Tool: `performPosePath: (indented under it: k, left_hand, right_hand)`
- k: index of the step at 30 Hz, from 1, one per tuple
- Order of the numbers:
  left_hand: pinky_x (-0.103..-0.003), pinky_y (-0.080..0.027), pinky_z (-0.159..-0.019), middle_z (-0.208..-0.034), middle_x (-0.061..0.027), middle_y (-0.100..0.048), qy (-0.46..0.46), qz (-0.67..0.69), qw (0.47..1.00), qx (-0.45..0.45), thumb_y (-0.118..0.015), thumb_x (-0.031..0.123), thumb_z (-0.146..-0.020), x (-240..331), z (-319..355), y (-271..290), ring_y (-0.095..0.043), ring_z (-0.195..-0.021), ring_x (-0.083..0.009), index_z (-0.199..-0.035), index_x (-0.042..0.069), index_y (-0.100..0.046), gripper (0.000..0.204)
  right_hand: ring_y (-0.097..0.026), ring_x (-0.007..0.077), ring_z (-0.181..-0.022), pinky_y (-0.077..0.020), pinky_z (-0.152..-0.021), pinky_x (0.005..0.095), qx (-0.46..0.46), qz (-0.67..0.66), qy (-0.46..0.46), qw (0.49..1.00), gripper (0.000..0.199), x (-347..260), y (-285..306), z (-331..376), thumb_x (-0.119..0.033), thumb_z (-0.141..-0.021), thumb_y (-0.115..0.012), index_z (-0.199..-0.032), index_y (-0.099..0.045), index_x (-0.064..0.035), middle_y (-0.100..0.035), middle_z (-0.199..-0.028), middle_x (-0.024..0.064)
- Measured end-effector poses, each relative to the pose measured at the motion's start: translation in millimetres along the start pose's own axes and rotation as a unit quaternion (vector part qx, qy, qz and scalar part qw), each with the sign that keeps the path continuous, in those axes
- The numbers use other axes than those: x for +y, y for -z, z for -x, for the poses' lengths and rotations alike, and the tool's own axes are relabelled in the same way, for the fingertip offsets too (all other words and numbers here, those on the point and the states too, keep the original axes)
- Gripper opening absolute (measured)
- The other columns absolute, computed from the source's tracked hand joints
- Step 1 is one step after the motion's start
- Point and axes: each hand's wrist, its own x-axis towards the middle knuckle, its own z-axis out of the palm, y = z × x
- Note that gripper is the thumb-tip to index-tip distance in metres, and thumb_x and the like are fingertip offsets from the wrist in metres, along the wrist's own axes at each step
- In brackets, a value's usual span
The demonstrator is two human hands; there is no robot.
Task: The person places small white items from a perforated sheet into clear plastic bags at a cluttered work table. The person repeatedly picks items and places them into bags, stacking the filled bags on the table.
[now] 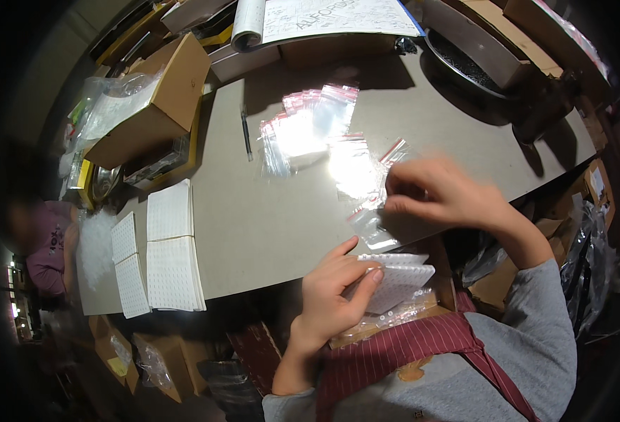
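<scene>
Nearest: maroon striped apron (394, 348) over grey shirt, cardboard box (431, 311) just beyond it at the table edge, clear plastic with small white rings inside. Left hand (338, 292) above the box, thumb and fingers pinching folded white sheets (403, 281) with small printed marks. Right hand (440, 193) over the table edge, motion-blurred, fingers curled toward thumb; can't tell if gripping anything. Clear zip bag (376, 231) with red strip lies below it, more bags beside its fingertips. Table (253, 225) is grey. To the left, two banded stacks of marked white sheets (173, 260), bigger one nearer the hands; whitish translucent heap (97, 250) past them, then a person in a purple shirt (48, 235). Farther: fan of red-topped zip bags (299, 133), dark pen (246, 132) left of it, open carton (180, 88) farther left. Far edge: large pad of paper (338, 21), black round container (464, 70) to its right
</scene>
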Motion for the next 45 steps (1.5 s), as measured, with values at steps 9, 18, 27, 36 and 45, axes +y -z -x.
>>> performPosePath:
  k: [9, 18, 27, 36, 45]
  left_hand:
    - [-0.043, -0.054, -0.091, -0.091, -0.0173, -0.073, 0.030, -0.016, 0.999, 0.033, -0.067, 0.009, -0.096, 15, 6, -2, -0.070, -0.094, -0.0364, -0.106, -0.002, -0.074, 0.017]
    - [-0.038, -0.053, -0.085, -0.094, -0.0183, -0.072, 0.116, 0.047, 0.992, 0.033, -0.061, 0.010, -0.099, 18, 10, -3, -0.070, -0.093, -0.0342, -0.108, -0.003, -0.073, 0.020]
    - [-0.048, -0.053, -0.100, -0.088, -0.0172, -0.073, -0.060, -0.032, 0.998, 0.005, -0.064, 0.003, -0.091, 7, 2, -18, -0.071, -0.085, -0.0321, -0.097, -0.002, -0.074, 0.013]
    - [-0.055, -0.041, -0.116, -0.070, -0.0136, -0.063, -0.177, -0.067, 0.978, -0.087, -0.066, 0.004, -0.082, -1, -38, -54, -0.064, -0.068, -0.0301, -0.081, 0.000, -0.067, 0.004]
    - [-0.056, -0.039, -0.118, -0.064, -0.0140, -0.058, -0.167, -0.047, 0.981, -0.082, -0.065, 0.002, -0.082, -3, -32, -57, -0.060, -0.063, -0.0309, -0.078, 0.000, -0.065, 0.005]
  right_hand:
    - [-0.057, 0.0368, -0.092, -0.0483, -0.079, 0.0442, 0.076, 0.035, 0.243, 0.966, 0.044, -27, -44, 28, -0.011, -0.068, -0.073, -0.108, -0.057, -0.0009, -0.057, -0.099, 0.0154]
    - [-0.064, 0.0234, -0.086, -0.0511, -0.074, 0.0340, 0.166, 0.230, 0.385, 0.878, 0.025, -24, -53, 36, -0.013, -0.080, -0.065, -0.101, -0.068, -0.0006, -0.064, -0.094, 0.0111]
    - [-0.065, 0.0392, -0.085, -0.0517, -0.075, 0.0463, 0.063, 0.094, 0.025, 0.993, 0.017, 45, 38, 0, -0.010, -0.082, -0.068, -0.093, -0.065, 0.0031, -0.066, -0.087, 0.0206]
    - [-0.067, 0.0371, -0.085, -0.0536, -0.075, 0.0436, 0.076, 0.349, 0.046, 0.933, 0.014, 67, 19, -17, -0.012, -0.081, -0.069, -0.086, -0.064, 0.0004, -0.068, -0.084, 0.0154]
    - [-0.066, 0.0382, -0.084, -0.0525, -0.073, 0.0458, 0.095, 0.245, -0.034, 0.964, 0.019, 58, 47, -16, -0.018, -0.086, -0.072, -0.092, -0.066, -0.0010, -0.068, -0.085, 0.0170]
